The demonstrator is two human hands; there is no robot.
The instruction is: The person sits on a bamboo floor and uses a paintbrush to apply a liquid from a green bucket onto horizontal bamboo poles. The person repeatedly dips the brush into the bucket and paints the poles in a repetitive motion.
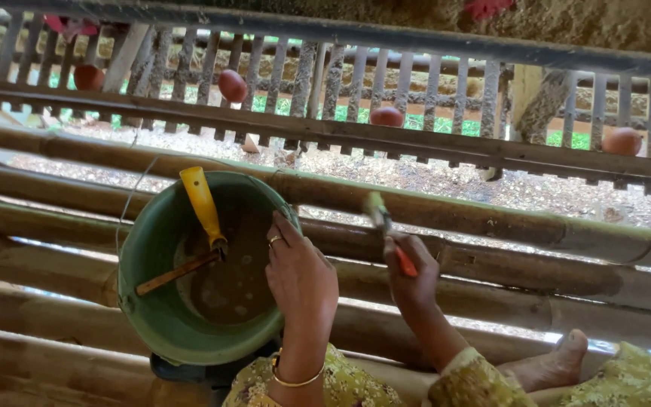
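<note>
Left hand [299, 275] fingers loose, resting on green bucket [156, 301] rim, right hand [413, 280] clamped on orange-handled brush [387, 230] raised over bamboo poles [491, 218], yellow-handled tool [203, 203] inside bucket, eggs [233, 85] behind slatted cage front.

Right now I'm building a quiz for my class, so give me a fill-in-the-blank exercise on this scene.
1. The left hand rests on the rim of a green ____.
2. The scraper inside that container has a ____ handle.
3. The right hand holds a brush over the ____ poles.
4. Several brown ____ lie on the slatted rack beyond.

Missing words: bucket; yellow; bamboo; eggs
</note>
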